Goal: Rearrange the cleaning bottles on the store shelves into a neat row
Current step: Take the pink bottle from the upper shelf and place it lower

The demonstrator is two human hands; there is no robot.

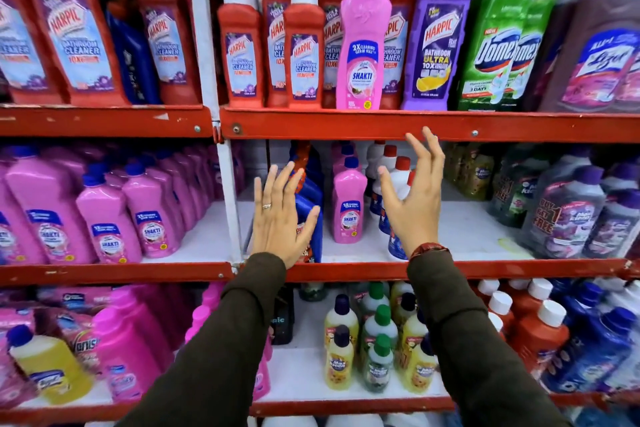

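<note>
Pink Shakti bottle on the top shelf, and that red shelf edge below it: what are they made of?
The pink Shakti bottle looks like glossy moulded plastic: soft highlights, a printed label, blue screw cap. The red shelf edge seems to be painted metal, since the paint is chipped and screws show.

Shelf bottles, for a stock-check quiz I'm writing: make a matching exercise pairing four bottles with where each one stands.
Column one:
1. purple Harpic bottle
2. green Domex bottle
3. pink Shakti bottle on the top shelf
4. yellow bottle with a blue cap

Column two:
A. bottom shelf, far left
B. among the red Harpic bottles
C. directly right of the pink Shakti bottle
D. between the purple Harpic and the Lizol bottle

Pairs: 1-C, 2-D, 3-B, 4-A
</note>
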